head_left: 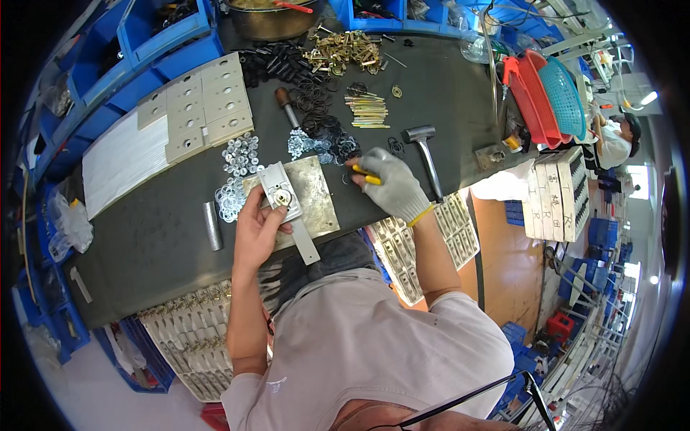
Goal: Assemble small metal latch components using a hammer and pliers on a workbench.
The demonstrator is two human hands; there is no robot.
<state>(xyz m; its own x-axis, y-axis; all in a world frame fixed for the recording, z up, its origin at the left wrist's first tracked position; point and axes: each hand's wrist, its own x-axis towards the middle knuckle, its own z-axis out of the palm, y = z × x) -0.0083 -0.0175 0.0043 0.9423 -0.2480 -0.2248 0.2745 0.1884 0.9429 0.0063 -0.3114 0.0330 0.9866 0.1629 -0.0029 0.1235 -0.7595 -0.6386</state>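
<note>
At centre we see the bare left hand [257, 228] with fingers holding a metal lock plate [280, 192] on the tabletop [158, 230]; at three o'clock, the gloved right hand [392, 185] grips a yellow-handled tool [366, 177].

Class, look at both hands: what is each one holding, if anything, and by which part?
The bare left hand grips the small metal plate by its near edge. The gloved right hand pinches a yellow-handled tool by its handle.

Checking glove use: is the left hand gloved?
No, the left hand is bare on the metal plate assembly; only the right hand wears a grey glove.
</note>
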